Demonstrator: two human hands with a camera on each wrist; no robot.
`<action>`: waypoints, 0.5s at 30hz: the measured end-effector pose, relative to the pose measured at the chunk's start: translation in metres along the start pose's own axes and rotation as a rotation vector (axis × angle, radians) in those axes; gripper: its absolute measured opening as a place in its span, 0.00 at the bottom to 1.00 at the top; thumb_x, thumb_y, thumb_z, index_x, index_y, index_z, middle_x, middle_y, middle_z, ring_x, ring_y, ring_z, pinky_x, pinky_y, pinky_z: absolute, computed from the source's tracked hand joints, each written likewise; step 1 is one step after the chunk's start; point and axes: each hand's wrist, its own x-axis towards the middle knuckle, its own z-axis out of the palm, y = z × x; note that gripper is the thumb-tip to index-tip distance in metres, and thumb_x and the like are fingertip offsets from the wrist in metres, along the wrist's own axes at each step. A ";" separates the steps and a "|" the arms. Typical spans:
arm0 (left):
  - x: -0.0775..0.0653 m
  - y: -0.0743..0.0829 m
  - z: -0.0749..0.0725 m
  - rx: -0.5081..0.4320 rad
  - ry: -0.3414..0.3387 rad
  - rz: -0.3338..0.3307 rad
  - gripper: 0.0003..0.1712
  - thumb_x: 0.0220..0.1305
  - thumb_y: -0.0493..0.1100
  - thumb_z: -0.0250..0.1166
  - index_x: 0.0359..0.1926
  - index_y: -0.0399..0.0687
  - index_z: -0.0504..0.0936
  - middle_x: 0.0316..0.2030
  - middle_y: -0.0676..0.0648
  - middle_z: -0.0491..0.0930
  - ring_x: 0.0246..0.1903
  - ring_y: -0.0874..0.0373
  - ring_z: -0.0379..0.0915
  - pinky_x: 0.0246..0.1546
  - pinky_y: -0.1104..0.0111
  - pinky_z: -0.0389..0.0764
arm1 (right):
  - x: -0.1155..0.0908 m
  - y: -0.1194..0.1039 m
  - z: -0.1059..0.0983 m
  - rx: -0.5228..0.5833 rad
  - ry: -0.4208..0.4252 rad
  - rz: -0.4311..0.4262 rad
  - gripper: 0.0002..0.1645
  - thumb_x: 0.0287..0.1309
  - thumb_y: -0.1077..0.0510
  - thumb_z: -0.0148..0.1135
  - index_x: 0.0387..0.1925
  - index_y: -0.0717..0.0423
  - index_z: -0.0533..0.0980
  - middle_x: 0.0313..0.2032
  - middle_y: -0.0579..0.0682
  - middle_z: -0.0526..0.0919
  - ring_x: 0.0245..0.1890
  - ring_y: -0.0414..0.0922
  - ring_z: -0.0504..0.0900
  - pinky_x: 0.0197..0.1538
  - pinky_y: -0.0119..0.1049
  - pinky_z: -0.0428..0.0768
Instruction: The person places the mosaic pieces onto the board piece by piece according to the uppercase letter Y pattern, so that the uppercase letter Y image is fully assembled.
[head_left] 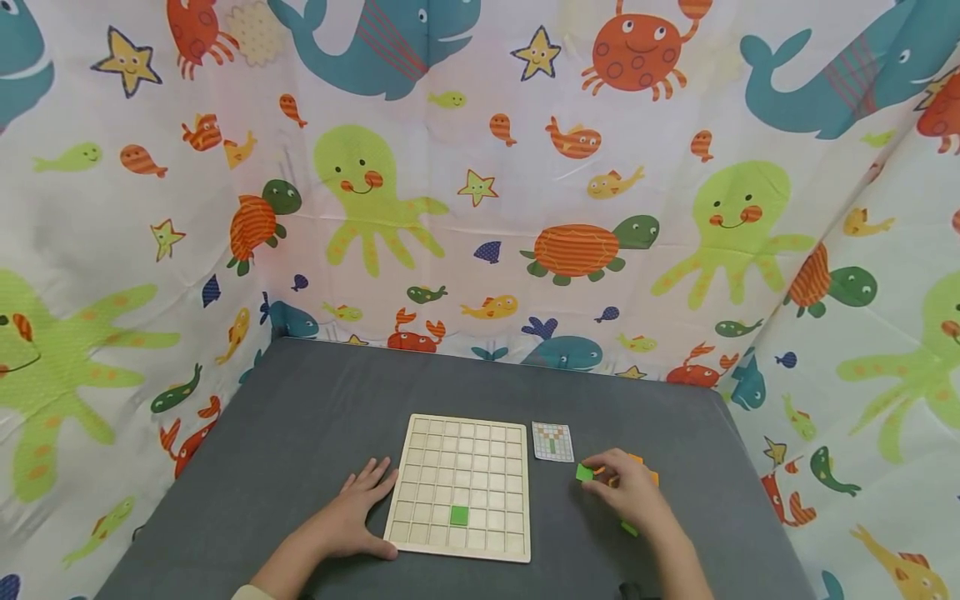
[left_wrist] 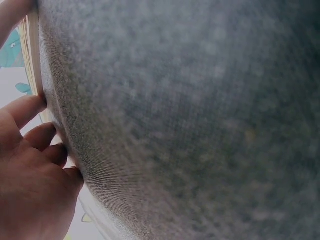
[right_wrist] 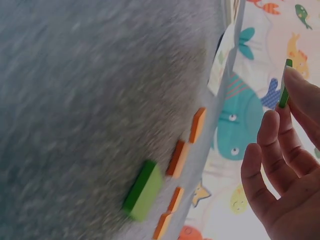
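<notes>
Nearest, we found the left hand (head_left: 352, 512) spread wide, thumb at the board's near left corner and fingers along its left edge. We judged the board (head_left: 464, 462) stiff, light and liable to slide if pushed, best steadied by its rim. One green square (head_left: 459, 516) sat in a cell toward its near edge. Farther right, we noted a loose green tile (right_wrist: 143, 192) flat on the table, mostly covered by the right arm in the head view.

Just beyond, the right hand (head_left: 626, 487) pinched the held tile (head_left: 584, 472) between thumb and fingertip, raised right of the board. We judged this tile light, rigid, hard to break and perhaps smooth-faced; we would grip it by opposite edges, leaving its underside free.

The orange tiles (right_wrist: 198, 125) lay partly behind that hand, and we could not count them with confidence. Past them, the card (head_left: 552, 442) bore a coloured grid too small to read exactly. Farthest, the printed cloth (head_left: 465, 275) ran out of frame.
</notes>
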 end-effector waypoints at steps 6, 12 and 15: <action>0.001 0.000 0.001 0.005 -0.001 -0.011 0.73 0.35 0.71 0.80 0.79 0.47 0.58 0.80 0.40 0.46 0.79 0.38 0.34 0.74 0.34 0.41 | 0.005 -0.012 0.009 -0.027 0.006 -0.017 0.16 0.50 0.62 0.78 0.41 0.47 0.86 0.39 0.42 0.82 0.33 0.37 0.77 0.35 0.31 0.80; 0.001 0.001 0.001 0.009 0.001 -0.012 0.73 0.35 0.71 0.80 0.78 0.46 0.58 0.80 0.40 0.47 0.79 0.37 0.34 0.74 0.35 0.40 | 0.009 -0.020 0.022 -0.021 0.002 -0.086 0.15 0.48 0.62 0.79 0.40 0.47 0.86 0.37 0.41 0.82 0.29 0.35 0.75 0.32 0.30 0.78; 0.001 0.001 0.001 0.007 0.003 -0.010 0.72 0.35 0.70 0.81 0.78 0.46 0.59 0.80 0.40 0.47 0.79 0.37 0.34 0.74 0.35 0.41 | 0.009 -0.024 0.027 -0.014 -0.011 -0.120 0.15 0.48 0.62 0.79 0.39 0.47 0.86 0.37 0.40 0.82 0.28 0.34 0.76 0.32 0.30 0.78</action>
